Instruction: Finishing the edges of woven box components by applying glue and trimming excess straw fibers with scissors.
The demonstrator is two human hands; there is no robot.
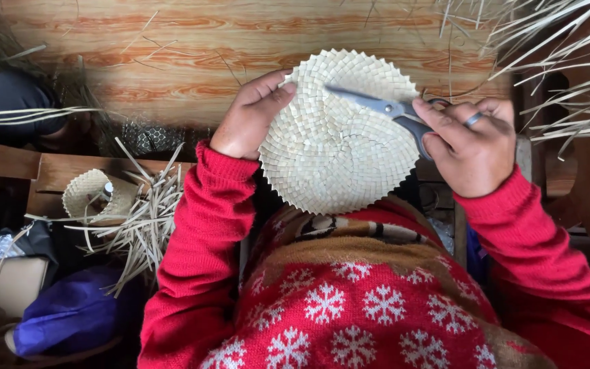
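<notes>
A round woven disc (332,140) of pale straw strips, with a zigzag rim, is held up in front of my chest. My left hand (250,116) grips its left edge, thumb on the front face. My right hand (469,140) holds grey-handled scissors (384,108) by the handles; the shut blades lie across the upper part of the disc, tips pointing left. A ring shows on one finger of my right hand. Both arms wear red sleeves.
A small woven basket (93,195) and a bundle of loose straw strips (145,219) lie at the left on a wooden bench (8,164). A blue bag (76,311) sits lower left. More straw strips (568,75) hang at the upper right. Wood-pattern floor (172,55) lies beyond.
</notes>
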